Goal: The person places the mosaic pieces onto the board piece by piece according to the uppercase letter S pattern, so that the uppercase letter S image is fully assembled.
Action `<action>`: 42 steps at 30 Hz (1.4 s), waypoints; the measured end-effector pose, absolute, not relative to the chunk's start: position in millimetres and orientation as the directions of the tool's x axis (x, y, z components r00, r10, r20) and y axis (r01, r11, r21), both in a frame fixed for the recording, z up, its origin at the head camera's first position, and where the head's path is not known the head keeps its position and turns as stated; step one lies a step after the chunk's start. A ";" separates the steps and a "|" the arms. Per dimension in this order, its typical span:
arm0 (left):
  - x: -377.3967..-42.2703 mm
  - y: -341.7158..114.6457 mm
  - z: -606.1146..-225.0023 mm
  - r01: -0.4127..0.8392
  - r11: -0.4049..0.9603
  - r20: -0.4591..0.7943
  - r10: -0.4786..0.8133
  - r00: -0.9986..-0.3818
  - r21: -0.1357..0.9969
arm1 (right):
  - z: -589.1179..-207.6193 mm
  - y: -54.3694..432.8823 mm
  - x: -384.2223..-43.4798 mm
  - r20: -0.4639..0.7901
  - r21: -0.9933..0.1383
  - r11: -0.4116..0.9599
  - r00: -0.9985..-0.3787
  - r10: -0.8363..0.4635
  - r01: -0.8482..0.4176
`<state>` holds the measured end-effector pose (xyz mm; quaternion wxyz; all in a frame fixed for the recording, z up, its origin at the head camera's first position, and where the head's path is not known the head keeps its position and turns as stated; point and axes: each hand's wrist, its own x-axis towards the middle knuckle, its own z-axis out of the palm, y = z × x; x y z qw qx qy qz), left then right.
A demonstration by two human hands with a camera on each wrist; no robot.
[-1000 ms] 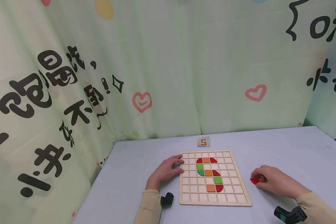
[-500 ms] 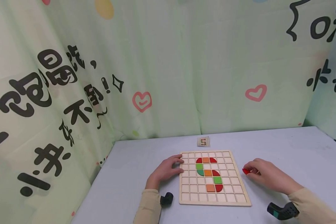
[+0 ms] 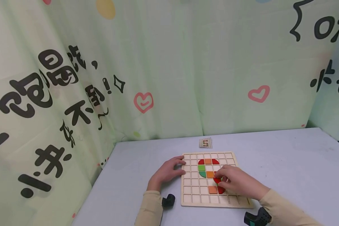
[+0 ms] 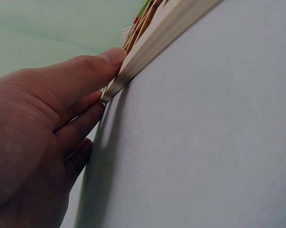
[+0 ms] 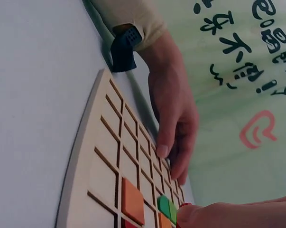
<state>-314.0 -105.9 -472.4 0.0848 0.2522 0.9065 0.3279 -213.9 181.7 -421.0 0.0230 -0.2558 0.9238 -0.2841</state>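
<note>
A square wooden grid board (image 3: pixel 192 199) lies on the table, with coloured tiles set in an S-like curve. My left hand (image 3: pixel 166 172) rests at its left edge; in the left wrist view the thumb (image 4: pixel 93 71) lies on the rim and the other fingers touch the side, fairly straight. Over the board's middle, my right hand (image 3: pixel 240 182) pinches a red rounded tile (image 3: pixel 217 180). That hand covers part of a green tile in the grid. Below sit an orange tile (image 3: pixel 212 190) and a red quarter-round tile (image 3: pixel 221 190).
Behind the board lies a small pattern card (image 3: pixel 205 143). The white-covered table (image 3: pixel 293 157) extends to both sides. A pale green curtain (image 3: pixel 172 69) with writing and hearts hangs behind and at the left. Each wrist wears a dark camera.
My right hand has carried the red tile leftward from the table beside the board to above the board's middle. The left hand and board have stayed put.
</note>
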 end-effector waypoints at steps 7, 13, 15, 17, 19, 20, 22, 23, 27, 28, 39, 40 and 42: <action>-314.0 -106.4 -473.8 0.397 0.663 0.005 0.510 -0.860 0.635 | -427.9 157.9 -213.5 0.106 -0.508 0.686 -0.828 -0.551 -0.522; -313.7 -105.4 -473.0 0.391 0.661 0.002 0.508 -0.862 0.640 | -434.7 145.8 -215.1 0.115 -0.490 0.681 -0.815 -0.568 -0.544; -313.7 -104.4 -472.7 0.387 0.663 -0.002 0.505 -0.863 0.641 | -436.9 143.3 -215.5 0.124 -0.479 0.686 -0.816 -0.564 -0.547; -313.7 -103.6 -472.3 0.383 0.665 -0.005 0.502 -0.865 0.641 | -438.7 141.5 -216.0 0.128 -0.473 0.692 -0.819 -0.559 -0.546; -313.6 -103.2 -472.1 0.381 0.668 -0.007 0.501 -0.865 0.639 | -439.8 140.1 -216.1 0.124 -0.468 0.700 -0.825 -0.552 -0.539; -313.6 -103.1 -472.2 0.383 0.669 -0.007 0.502 -0.865 0.637 | -440.1 139.6 -216.2 0.121 -0.466 0.704 -0.826 -0.550 -0.536; -313.5 -103.2 -472.0 0.386 0.670 -0.005 0.503 -0.864 0.634 | -441.2 139.4 -216.9 0.117 -0.465 0.705 -0.827 -0.551 -0.535; -313.3 -103.3 -472.0 0.387 0.671 -0.005 0.503 -0.864 0.632 | -441.5 139.2 -217.2 0.115 -0.465 0.706 -0.827 -0.550 -0.534; -313.4 -104.0 -472.0 0.378 0.675 -0.011 0.497 -0.868 0.633 | -442.7 139.1 -217.8 0.122 -0.460 0.705 -0.825 -0.551 -0.539; -313.4 -104.2 -472.1 0.378 0.674 -0.010 0.496 -0.868 0.634 | -442.7 139.1 -217.7 0.126 -0.459 0.705 -0.825 -0.552 -0.541; -314.1 -104.8 -471.9 0.371 0.662 -0.010 0.497 -0.868 0.652 | -442.8 137.8 -215.8 0.160 -0.432 0.711 -0.823 -0.545 -0.554; -314.1 -104.9 -472.0 0.370 0.663 -0.011 0.496 -0.868 0.651 | -442.9 137.7 -215.9 0.162 -0.432 0.711 -0.823 -0.545 -0.555; -314.0 -104.9 -472.4 0.370 0.665 -0.012 0.494 -0.869 0.648 | -443.3 137.4 -216.4 0.163 -0.434 0.708 -0.821 -0.547 -0.557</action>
